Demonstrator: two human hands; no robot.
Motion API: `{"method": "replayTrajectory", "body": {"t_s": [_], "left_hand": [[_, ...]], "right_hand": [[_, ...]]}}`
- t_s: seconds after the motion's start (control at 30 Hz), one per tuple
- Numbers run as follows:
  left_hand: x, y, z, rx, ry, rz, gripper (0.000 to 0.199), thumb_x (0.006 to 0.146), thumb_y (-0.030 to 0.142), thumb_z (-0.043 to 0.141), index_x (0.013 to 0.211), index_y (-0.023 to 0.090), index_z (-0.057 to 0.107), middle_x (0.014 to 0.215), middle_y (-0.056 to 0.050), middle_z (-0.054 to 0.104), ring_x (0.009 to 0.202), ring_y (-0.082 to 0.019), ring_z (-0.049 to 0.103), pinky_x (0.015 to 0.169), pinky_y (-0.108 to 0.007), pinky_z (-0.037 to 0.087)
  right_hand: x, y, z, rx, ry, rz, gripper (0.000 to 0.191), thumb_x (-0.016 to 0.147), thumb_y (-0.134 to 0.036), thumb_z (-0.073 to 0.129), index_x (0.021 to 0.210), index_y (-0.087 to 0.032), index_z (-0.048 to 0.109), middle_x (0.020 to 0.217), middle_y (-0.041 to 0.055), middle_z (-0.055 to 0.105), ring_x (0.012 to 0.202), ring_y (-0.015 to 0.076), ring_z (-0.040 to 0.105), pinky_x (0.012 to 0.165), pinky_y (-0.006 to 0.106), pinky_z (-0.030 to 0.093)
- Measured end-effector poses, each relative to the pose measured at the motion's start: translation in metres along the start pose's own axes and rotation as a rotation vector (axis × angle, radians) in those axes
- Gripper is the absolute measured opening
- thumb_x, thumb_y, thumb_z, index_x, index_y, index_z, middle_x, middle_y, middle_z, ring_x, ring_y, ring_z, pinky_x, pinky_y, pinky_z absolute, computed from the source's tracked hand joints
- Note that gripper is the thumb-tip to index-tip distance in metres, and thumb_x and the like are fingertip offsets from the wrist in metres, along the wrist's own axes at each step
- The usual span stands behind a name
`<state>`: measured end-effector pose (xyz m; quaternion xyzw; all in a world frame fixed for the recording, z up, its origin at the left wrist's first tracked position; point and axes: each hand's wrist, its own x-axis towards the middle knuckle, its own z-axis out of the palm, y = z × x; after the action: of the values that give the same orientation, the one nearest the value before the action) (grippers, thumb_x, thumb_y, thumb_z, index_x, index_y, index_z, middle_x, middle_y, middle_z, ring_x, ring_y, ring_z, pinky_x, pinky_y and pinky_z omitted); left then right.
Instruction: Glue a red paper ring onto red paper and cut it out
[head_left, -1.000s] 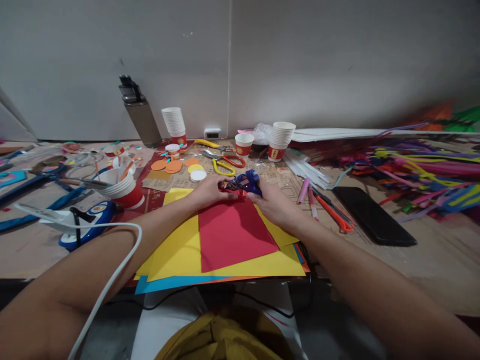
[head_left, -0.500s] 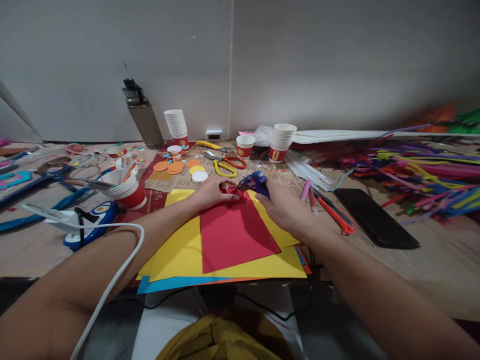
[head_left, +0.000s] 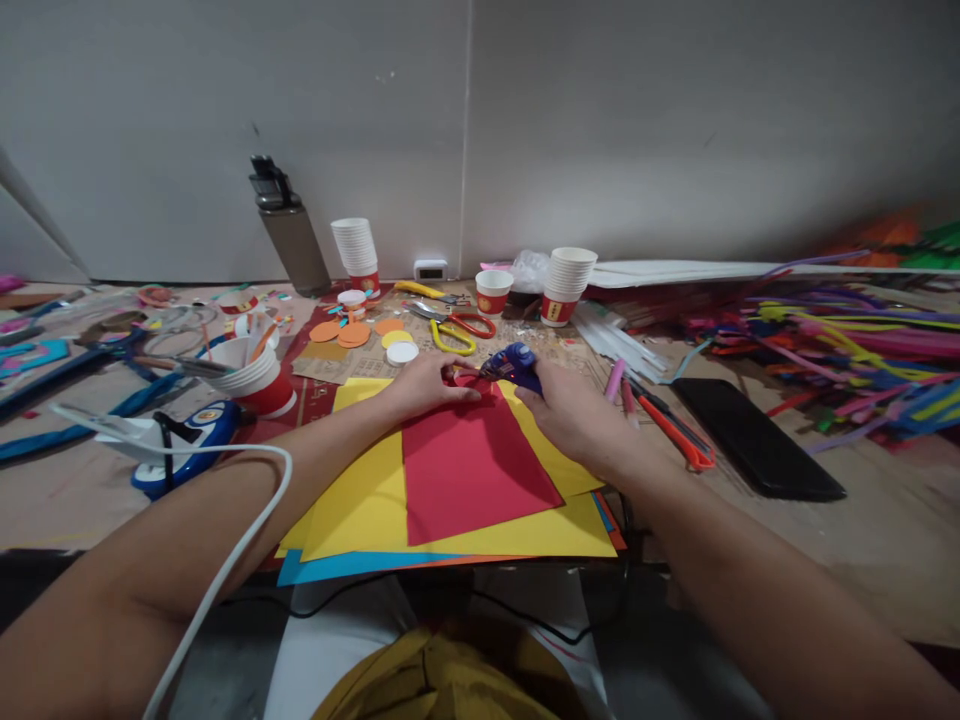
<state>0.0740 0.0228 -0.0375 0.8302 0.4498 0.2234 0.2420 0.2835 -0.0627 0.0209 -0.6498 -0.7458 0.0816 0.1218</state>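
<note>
My right hand (head_left: 566,405) grips a dark blue hot glue gun (head_left: 517,362), its nozzle pointing left over the far end of a red paper sheet (head_left: 476,475). At that same end my left hand (head_left: 433,385) is closed, thumb and fingers pinching the sheet's far edge close to the nozzle. Exactly how the edge lies between the fingertips is hard to see. The red sheet rests on yellow paper sheets (head_left: 352,515). Blue paper (head_left: 330,570) sticks out under them along the near table edge.
Beyond my hands lie scissors (head_left: 456,338), orange paper circles (head_left: 354,334) and stacked paper cups (head_left: 568,285). A phone (head_left: 754,440) and a red cutter (head_left: 679,435) are at right, near pipe cleaners (head_left: 847,350). A white cable (head_left: 259,515) crosses my left forearm.
The whole view has shifted very slightly. Both hands, the glue gun and the red sheet keep almost the same places relative to each other.
</note>
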Motion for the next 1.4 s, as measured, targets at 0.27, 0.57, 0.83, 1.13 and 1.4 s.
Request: {"method": "replayTrajectory", "body": {"t_s": [0.27, 0.57, 0.83, 1.13, 1.4], "left_hand": [[0.0, -0.003, 0.001, 0.024, 0.013, -0.007, 0.061, 0.071, 0.058, 0.072, 0.119, 0.02, 0.069, 0.092, -0.005, 0.067, 0.08, -0.018, 0.056, 0.071, -0.029, 0.041], [0.0, 0.0, 0.0, 0.01, -0.002, -0.03, 0.06, 0.071, 0.057, 0.073, 0.119, 0.021, 0.069, 0.085, -0.003, 0.063, 0.077, -0.017, 0.055, 0.068, -0.027, 0.04], [-0.002, 0.003, -0.001, 0.03, 0.011, -0.021, 0.057, 0.071, 0.055, 0.073, 0.117, 0.021, 0.07, 0.099, -0.006, 0.068, 0.09, -0.022, 0.059, 0.078, -0.031, 0.044], [0.0, 0.003, 0.001, -0.002, 0.017, -0.015, 0.059, 0.07, 0.057, 0.073, 0.117, 0.022, 0.07, 0.094, -0.004, 0.067, 0.083, -0.019, 0.058, 0.072, -0.028, 0.042], [0.0, 0.001, 0.001, -0.003, 0.02, -0.002, 0.058, 0.069, 0.058, 0.072, 0.115, 0.021, 0.071, 0.088, -0.004, 0.067, 0.079, -0.019, 0.058, 0.069, -0.028, 0.042]], "right_hand": [[0.003, 0.001, 0.004, 0.063, 0.017, -0.038, 0.027, 0.093, -0.029, 0.049, 0.115, -0.016, 0.055, 0.105, 0.0147, 0.069, 0.094, 0.028, 0.065, 0.068, 0.03, 0.041], [0.002, 0.004, 0.002, 0.026, 0.004, -0.032, 0.026, 0.093, -0.03, 0.048, 0.113, -0.016, 0.055, 0.104, 0.0156, 0.069, 0.092, 0.0285, 0.065, 0.066, 0.03, 0.038], [0.004, 0.007, 0.003, 0.112, 0.01, -0.061, 0.022, 0.093, -0.028, 0.049, 0.109, -0.016, 0.057, 0.105, 0.0146, 0.069, 0.094, 0.0276, 0.063, 0.068, 0.03, 0.038], [0.007, 0.007, 0.012, 0.138, 0.0, -0.056, 0.02, 0.092, -0.026, 0.05, 0.108, -0.015, 0.055, 0.104, 0.0153, 0.068, 0.091, 0.0263, 0.064, 0.066, 0.029, 0.037], [0.004, 0.007, 0.007, 0.129, 0.016, -0.057, 0.021, 0.093, -0.026, 0.05, 0.109, -0.015, 0.056, 0.105, 0.016, 0.068, 0.092, 0.028, 0.063, 0.068, 0.031, 0.037]]}}
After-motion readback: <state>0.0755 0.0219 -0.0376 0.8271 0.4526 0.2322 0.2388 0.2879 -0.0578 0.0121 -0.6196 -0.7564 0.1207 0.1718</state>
